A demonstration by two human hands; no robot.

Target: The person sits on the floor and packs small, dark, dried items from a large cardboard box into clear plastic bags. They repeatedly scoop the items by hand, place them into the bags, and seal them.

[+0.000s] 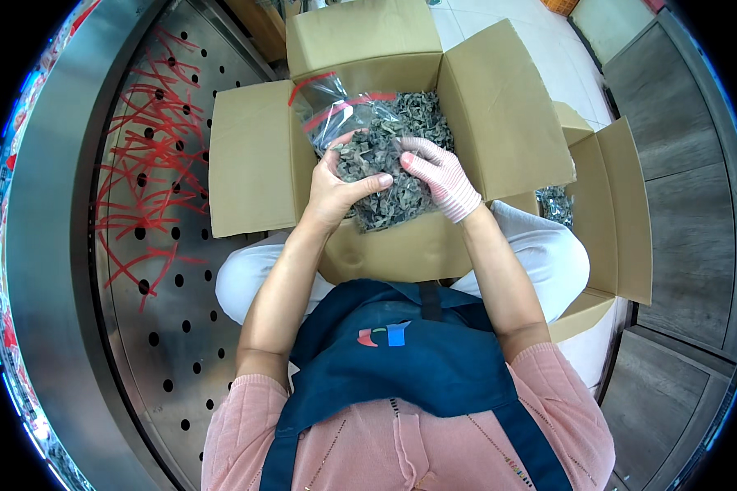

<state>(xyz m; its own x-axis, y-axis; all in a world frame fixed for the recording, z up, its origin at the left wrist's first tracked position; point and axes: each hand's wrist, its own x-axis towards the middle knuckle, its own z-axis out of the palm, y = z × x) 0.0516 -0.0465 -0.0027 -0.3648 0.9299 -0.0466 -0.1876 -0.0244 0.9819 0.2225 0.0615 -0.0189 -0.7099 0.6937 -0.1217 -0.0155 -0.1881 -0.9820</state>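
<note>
Clear plastic bag of dried leaves, its top edged in red, is held up over the open cardboard box between the person's knees, the bare left hand cupped round one side with its thumb across the front, and the right hand, in a striped pink glove, gripping the other side with bent fingers. More dried leaves lie in the box behind it. Farther out, a second open box stands on the right, and red strips lie scattered over a metal panel with holes on the left.
</note>
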